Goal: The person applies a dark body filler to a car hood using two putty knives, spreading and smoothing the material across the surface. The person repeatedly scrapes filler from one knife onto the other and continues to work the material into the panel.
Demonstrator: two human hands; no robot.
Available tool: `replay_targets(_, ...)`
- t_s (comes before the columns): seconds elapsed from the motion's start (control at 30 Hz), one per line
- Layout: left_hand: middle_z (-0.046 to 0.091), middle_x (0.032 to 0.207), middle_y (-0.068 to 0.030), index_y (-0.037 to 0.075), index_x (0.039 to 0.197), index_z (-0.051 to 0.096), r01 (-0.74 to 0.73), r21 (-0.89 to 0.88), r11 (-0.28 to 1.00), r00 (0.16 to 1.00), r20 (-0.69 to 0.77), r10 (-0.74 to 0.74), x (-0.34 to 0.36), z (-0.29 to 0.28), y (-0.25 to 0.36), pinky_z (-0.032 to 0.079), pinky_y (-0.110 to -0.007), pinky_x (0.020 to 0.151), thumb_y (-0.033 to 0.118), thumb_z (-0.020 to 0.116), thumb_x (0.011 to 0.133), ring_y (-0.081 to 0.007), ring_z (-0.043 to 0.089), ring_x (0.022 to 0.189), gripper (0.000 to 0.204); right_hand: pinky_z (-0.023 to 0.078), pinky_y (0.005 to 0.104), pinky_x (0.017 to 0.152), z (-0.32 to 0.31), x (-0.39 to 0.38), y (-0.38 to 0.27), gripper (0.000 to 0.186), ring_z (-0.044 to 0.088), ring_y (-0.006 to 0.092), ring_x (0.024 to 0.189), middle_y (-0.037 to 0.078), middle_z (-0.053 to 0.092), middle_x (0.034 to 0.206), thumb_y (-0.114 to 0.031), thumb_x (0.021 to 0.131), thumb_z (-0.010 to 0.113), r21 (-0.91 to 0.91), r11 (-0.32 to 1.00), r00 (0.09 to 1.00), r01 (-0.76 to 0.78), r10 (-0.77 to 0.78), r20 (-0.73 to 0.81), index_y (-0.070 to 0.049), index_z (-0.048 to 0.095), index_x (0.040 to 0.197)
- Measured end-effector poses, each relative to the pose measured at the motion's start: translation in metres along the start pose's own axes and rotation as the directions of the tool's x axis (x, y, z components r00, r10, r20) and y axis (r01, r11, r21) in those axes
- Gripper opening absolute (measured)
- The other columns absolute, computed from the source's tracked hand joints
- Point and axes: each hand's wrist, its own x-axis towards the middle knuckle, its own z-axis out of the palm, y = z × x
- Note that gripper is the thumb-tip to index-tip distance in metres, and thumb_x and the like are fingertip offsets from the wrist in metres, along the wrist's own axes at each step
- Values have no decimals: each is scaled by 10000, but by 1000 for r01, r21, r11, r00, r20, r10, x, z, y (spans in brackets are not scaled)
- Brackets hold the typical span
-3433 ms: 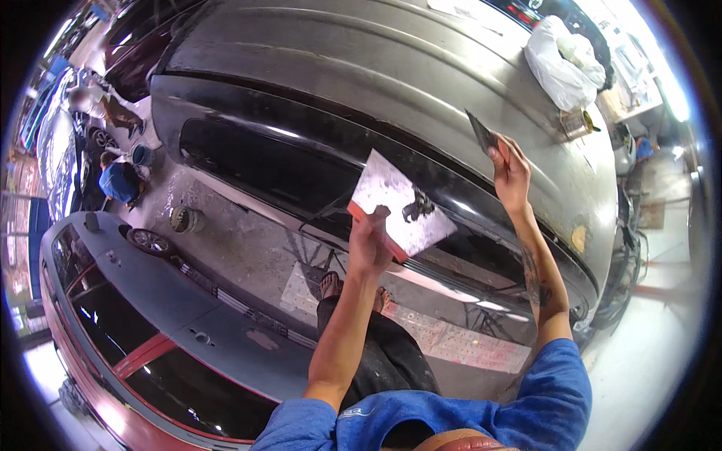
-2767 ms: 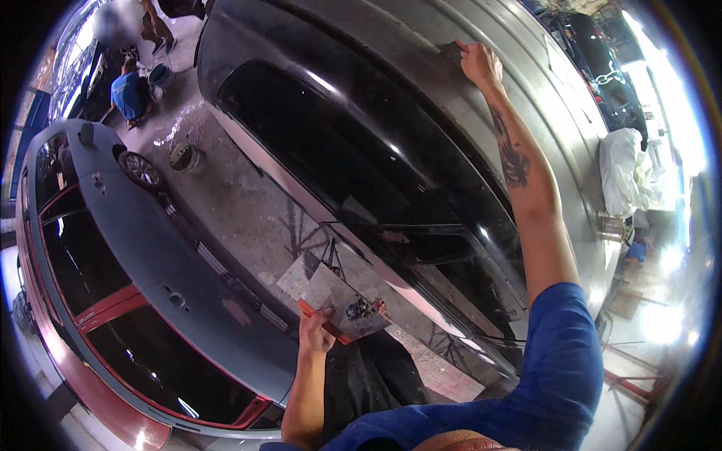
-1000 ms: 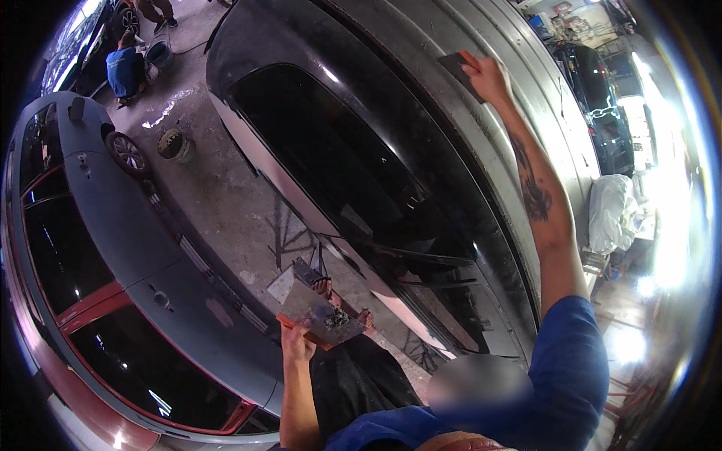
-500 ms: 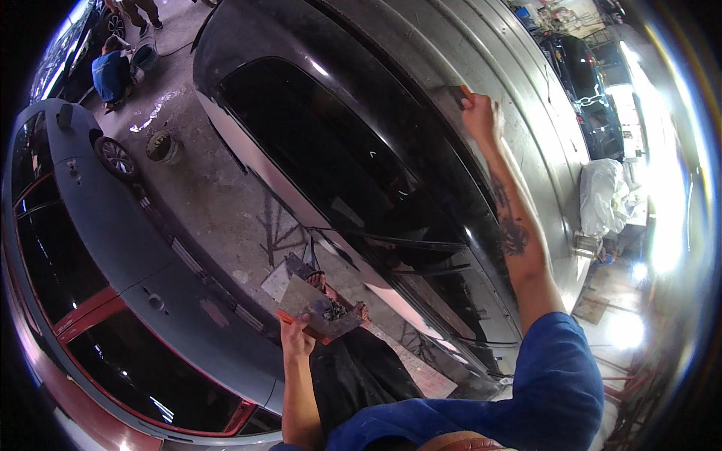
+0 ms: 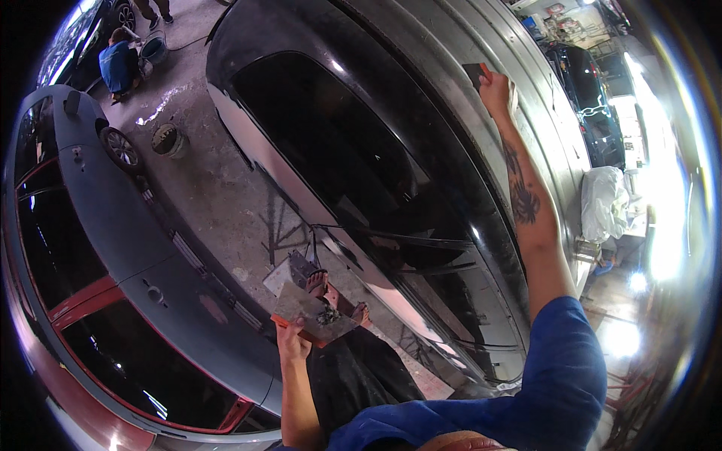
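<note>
My right hand [image 5: 496,93] reaches far out over the ribbed grey metal roof [image 5: 538,139] of a black vehicle. Its fingers are closed on a putty spreader [image 5: 474,73] with a dark flat blade and an orange edge, held at the roof surface. Low in front of my body, my left hand [image 5: 294,343] grips a flat putty plate [image 5: 302,302] by its orange edge. A clump of dark grey paste [image 5: 329,315] sits on the plate's far side. The black side windows [image 5: 323,128] lie between my hands.
A grey-primed car [image 5: 150,248] with red window frames stands at the left. On the floor are a bucket [image 5: 167,140] and a metal stand [image 5: 280,229]. A crouching person in blue [image 5: 118,69] works at the far left. A plastic-wrapped bundle [image 5: 604,203] sits at the right.
My right hand has moved farther away along the roof with the spreader, slightly to the right. The left hand and its plate have shifted only a little, and the whole view has tilted slightly.
</note>
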Motion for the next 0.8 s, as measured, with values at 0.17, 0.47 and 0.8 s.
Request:
replay_targets(0.17,619,1191,-123,21,1328,461,-29,-4,1000,994,-107,28,-6,-20,8,540,-437,939,8,611,779,-305,637,1086,569,536,518,764,16,5,-38,228,678,418,868,222,699,900,-250,842,648,-151,985,969,-83,116,218,-72,732,957)
replay_targets(0.47,621,1131,-94,46,1296,481,-78,-43,996,985,-158,70,-3,-16,23,545,-400,881,3,660,759,-274,644,1019,568,520,530,738,-24,-37,-105,192,664,431,851,210,691,890,-250,861,651,-141,990,951,0,44,308,-78,721,913)
replay_targets(0.8,602,1235,-96,62,1344,459,-120,7,993,984,-133,120,-12,-39,34,486,-445,996,44,621,787,-299,600,1138,580,498,462,657,37,91,-52,219,684,382,741,217,669,747,-241,803,718,-85,996,999,-4,8,49,-24,721,838)
